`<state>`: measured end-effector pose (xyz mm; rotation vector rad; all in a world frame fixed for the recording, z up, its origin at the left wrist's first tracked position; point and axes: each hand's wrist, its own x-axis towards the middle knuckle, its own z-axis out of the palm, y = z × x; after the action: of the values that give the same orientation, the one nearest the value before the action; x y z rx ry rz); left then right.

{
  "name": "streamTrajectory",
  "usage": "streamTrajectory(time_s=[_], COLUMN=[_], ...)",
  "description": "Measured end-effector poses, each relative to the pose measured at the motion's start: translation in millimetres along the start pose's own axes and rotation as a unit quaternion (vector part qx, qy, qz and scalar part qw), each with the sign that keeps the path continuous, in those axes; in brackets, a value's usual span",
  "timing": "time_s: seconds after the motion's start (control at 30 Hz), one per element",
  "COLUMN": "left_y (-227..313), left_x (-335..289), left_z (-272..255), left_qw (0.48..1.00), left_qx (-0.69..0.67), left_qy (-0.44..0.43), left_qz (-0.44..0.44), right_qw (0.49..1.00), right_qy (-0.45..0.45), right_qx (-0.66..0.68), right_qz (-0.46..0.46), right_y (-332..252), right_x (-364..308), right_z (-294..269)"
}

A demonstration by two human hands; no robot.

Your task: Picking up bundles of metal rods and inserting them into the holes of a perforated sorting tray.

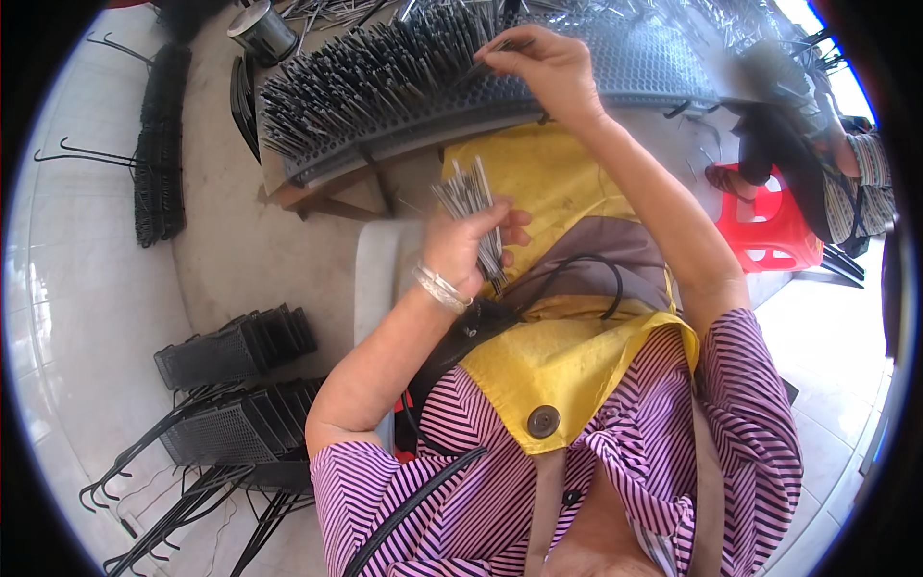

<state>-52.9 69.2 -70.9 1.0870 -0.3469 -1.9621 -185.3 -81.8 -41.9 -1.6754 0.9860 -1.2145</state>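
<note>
right hand (558,72): thumb and fingertips pinched together on thin dark pieces (517,44), held at the edge of the upright rods; from where i stand i cannot tell whether their lower ends touch the panel. left hand (460,240): fingers wrapped around a loose bundle of slender grey rods (465,198), tilted, above the wearer's lap. beyond the hands: a perforated panel (625,65), its left part densely filled with upright rods (370,87), its right part showing bare holes. below: a yellow apron (519,159) across the lap. farther out: a metal can (264,35) behind the panel's left end; black mesh baskets (226,428) at lower left; a red stool (772,226) at right, near another person's foot (735,183).
</note>
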Motion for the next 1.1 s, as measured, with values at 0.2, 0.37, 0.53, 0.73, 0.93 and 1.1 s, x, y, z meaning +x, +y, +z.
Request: streamTrajectory(time_s=[0.2,0.37,0.53,0.73,0.93,1.1], left_y=[-0.2,-0.2,1.1,1.1,1.0,-1.1], left_x=[-1.3,-2.2,-3.7,-1.3,0.6,-1.0], left_z=[0.7,0.4,2.7,2.4,0.7,1.1], left_qw=[1.0,1.0,1.0,1.0,1.0,1.0], left_qx=[-0.003,-0.002,0.009,0.012,0.011,0.016], left_qy=[-0.003,0.002,0.013,0.013,0.016,0.011], left_qz=[-0.001,0.0,0.004,-0.002,-0.004,0.004], right_qw=[0.988,0.966,0.948,0.931,0.952,0.941], right_qy=[-0.002,-0.014,-0.028,-0.019,-0.006,-0.027], right_qx=[-0.153,-0.237,-0.293,-0.333,-0.273,-0.288], right_qz=[-0.029,-0.102,-0.121,-0.145,-0.137,-0.175], right_y=[-3.0,-16.6,-23.4,-16.5,-33.0,-34.1], right_x=[5.3,12.6,19.9,25.9,24.9,29.3], right_z=[6.6,17.0,25.5,31.3,36.6,37.8])
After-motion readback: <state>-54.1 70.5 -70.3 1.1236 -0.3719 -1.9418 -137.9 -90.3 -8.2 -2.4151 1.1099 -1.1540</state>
